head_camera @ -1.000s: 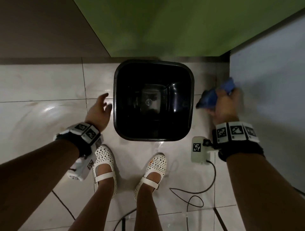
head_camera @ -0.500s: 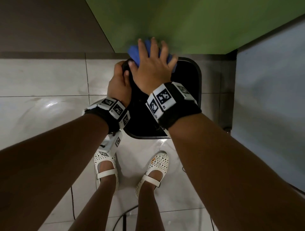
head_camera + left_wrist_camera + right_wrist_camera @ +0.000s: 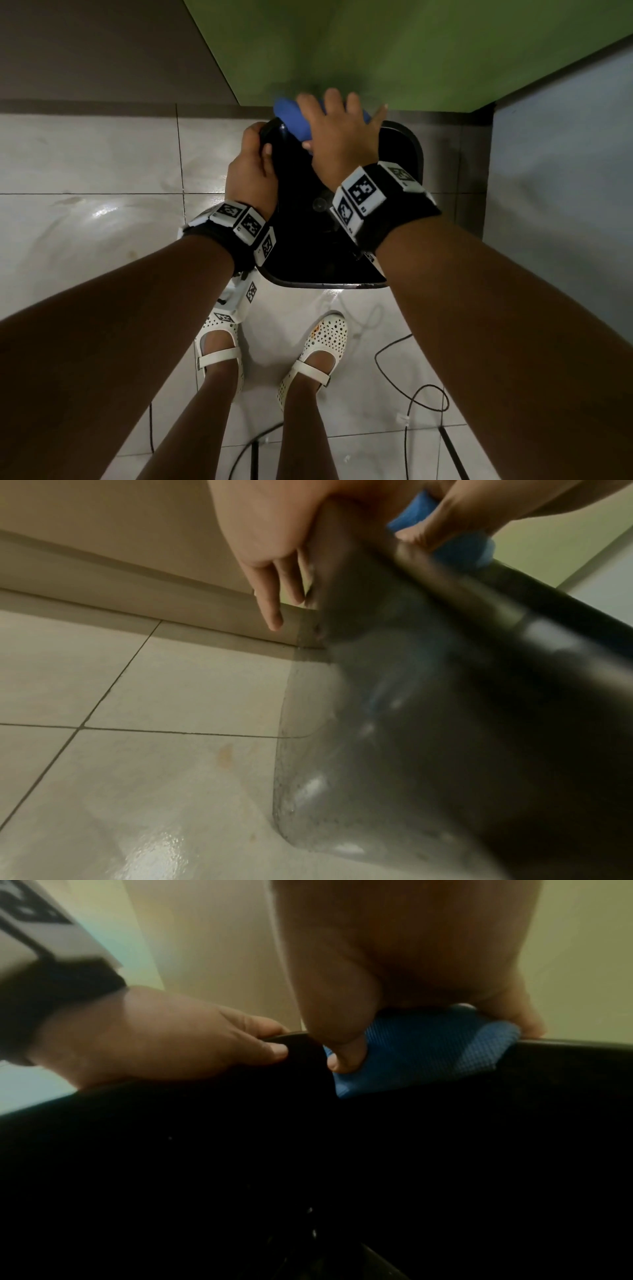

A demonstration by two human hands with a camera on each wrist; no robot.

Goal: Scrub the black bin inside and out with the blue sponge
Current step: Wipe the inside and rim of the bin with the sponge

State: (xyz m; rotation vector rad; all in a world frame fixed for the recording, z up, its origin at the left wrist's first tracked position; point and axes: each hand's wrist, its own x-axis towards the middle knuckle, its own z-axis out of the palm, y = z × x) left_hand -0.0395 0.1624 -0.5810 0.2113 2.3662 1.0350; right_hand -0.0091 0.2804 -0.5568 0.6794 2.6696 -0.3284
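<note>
The black bin [image 3: 342,274] stands on the tiled floor just ahead of my feet. My left hand [image 3: 255,161] grips the bin's far-left rim corner, thumb inside and fingers down the outer wall [image 3: 274,588]. My right hand [image 3: 339,130] holds the blue sponge [image 3: 291,116] folded over the far rim, thumb pressing it against the inner wall. In the right wrist view the sponge [image 3: 428,1053] straddles the rim, next to the left hand [image 3: 154,1042]. The left wrist view shows the bin's glossy outer side [image 3: 479,723] and a bit of the sponge [image 3: 455,547].
A green wall [image 3: 376,51] rises right behind the bin, and a pale grey panel [image 3: 565,205] closes the right side. My feet in white perforated shoes [image 3: 318,339] stand before the bin. A black cable [image 3: 411,401] loops on the shiny floor tiles [image 3: 85,222].
A second ago both hands hung beside the bin. The left hand then took the far-left rim corner and the right hand brought the sponge onto the far rim, now shifted slightly right.
</note>
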